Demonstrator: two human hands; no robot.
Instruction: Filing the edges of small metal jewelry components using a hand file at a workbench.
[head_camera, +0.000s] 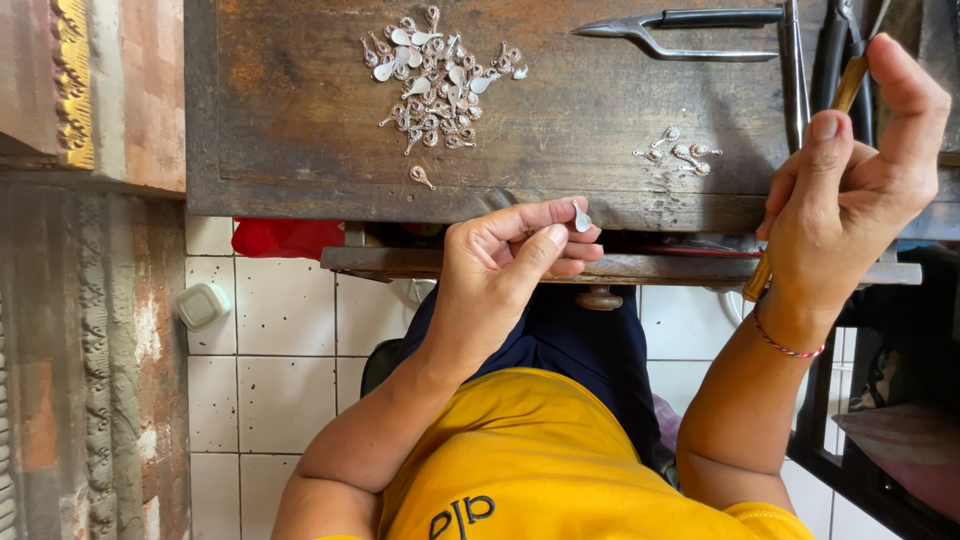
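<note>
Nearest me, my left hand (500, 265) pinches a small silver charm (581, 217); my right hand (850, 190) grips a wooden-handled tool (800, 180), tip hidden. Beyond, white floor tiles (270, 330), then the worn wooden bench (300, 120) carrying a charm pile (440, 85) and pliers (680, 30), partly cropped.

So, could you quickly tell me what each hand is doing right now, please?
Left hand: closed, pinching a small silver piece.
Right hand: closed around a wooden-handled tool.

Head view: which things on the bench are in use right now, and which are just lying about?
In use:
- small silver piece, pinched in the left hand
- wooden-handled tool, gripped by the right hand

Lying about:
- big heap of silver pieces
- smaller cluster
- pliers
</note>
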